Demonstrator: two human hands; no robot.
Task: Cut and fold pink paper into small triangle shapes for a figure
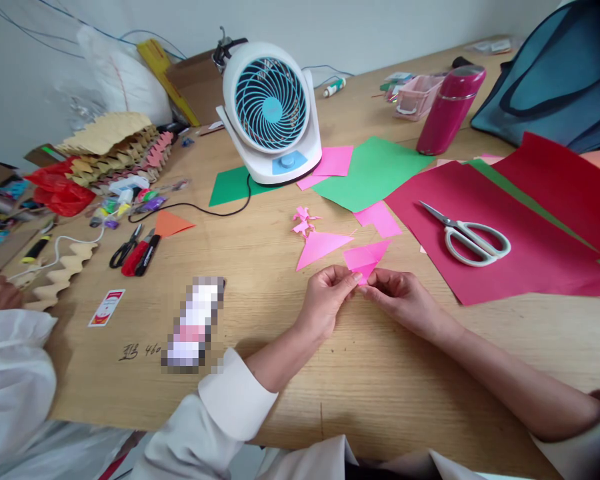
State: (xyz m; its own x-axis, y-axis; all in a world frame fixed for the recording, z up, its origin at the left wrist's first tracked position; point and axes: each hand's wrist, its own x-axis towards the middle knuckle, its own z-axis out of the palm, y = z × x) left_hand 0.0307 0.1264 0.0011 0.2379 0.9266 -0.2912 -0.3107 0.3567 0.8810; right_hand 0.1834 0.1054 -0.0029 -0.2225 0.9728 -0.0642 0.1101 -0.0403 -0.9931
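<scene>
Between my two hands is a small folded piece of pink paper (364, 257), roughly a triangle with its point downward. My left hand (327, 293) pinches its lower tip between thumb and fingers. At the right side of that tip, my right hand (399, 292) has its fingers closed on the paper's edge. Just beyond my hands lie a flat pink paper triangle (323, 247) and a cut, curled pink paper figure (304, 220). A pink paper square (380, 219) rests behind the folded piece.
White-handled scissors (473, 241) lie on dark red paper (440, 280) at right. Farther back stand a white fan (273, 107) and a magenta bottle (450, 110). A phone (195, 323), black scissors (125, 248) and another person's sleeve (15, 367) are at left.
</scene>
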